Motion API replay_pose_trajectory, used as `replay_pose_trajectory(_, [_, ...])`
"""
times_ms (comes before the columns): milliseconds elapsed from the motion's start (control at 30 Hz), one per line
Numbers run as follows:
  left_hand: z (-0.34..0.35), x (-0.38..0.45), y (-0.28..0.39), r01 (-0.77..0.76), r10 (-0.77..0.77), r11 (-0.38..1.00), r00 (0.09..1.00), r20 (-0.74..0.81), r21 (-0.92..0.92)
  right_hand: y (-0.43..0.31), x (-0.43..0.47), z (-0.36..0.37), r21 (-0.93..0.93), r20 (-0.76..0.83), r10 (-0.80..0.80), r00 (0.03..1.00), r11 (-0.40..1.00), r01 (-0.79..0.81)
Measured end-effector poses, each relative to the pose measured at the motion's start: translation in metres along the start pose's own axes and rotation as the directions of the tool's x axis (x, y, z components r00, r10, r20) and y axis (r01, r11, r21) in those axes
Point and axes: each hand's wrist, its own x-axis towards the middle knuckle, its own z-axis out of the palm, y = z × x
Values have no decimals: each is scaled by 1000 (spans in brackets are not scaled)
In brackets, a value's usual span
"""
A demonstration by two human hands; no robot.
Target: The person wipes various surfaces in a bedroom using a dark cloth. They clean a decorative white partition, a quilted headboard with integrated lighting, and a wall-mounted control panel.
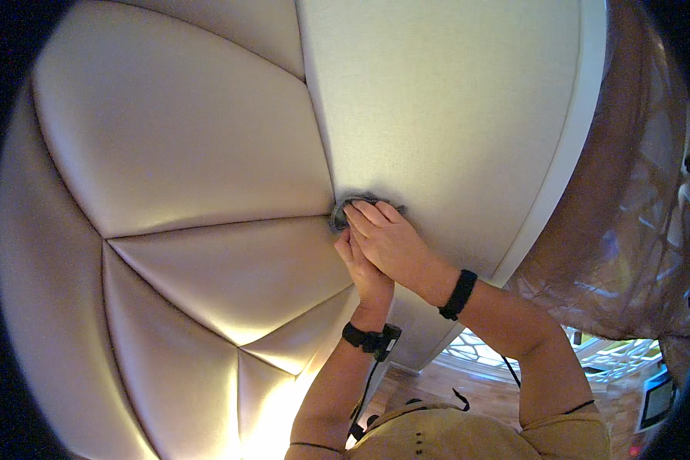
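A dark grey cloth [339, 217] lies bunched against the wall, at the seam where upholstered panelling meets a wall covering. My right hand [390, 241] presses on it, fingers bent over the fabric. Below and partly behind it, my left hand [365, 273] is raised against the same spot, with its thumb side near the cloth's lower edge. Most of the left fingers are hidden by the right hand, so their grip on the cloth is unclear. The padded panelling [195, 126] has a satin beige surface divided by seams. The pale wall covering [443, 103] has a fine woven texture.
White trim [572, 138] borders the wall covering. Brown sheer curtain [615, 190] hangs at the right. Below are a white lattice screen [483, 353], a wooden floor [405, 388] and a dark-screened device [658, 402]. Bright light shines at lower left. Black bands [460, 294] circle both wrists.
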Motion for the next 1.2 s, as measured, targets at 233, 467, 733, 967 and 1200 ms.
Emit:
replay_pose_trajectory(233, [48,14,80,-699,475,465,715,513,543,32,-2,-59,9,-231,264,936,963,-269])
replay_pose_trajectory(467, [54,-38,18,-678,481,463,733,481,571,34,-81,-69,48,-67,229,971,973,-226])
replay_pose_trajectory(733, [137,-18,87,-856,558,435,499,662,279,76,-87,-159,-146,-203,320,925,925,-352])
replay_pose_trajectory(967, [130,-50,45,-875,566,423,458,685,236,70,-141,-133,-176,-238,318,918,915,-363])
replay_pose_trajectory(1200, [134,-23,78,-926,622,346,345,703,148,87,-115,-168,-164,-202,211,956,955,-246])
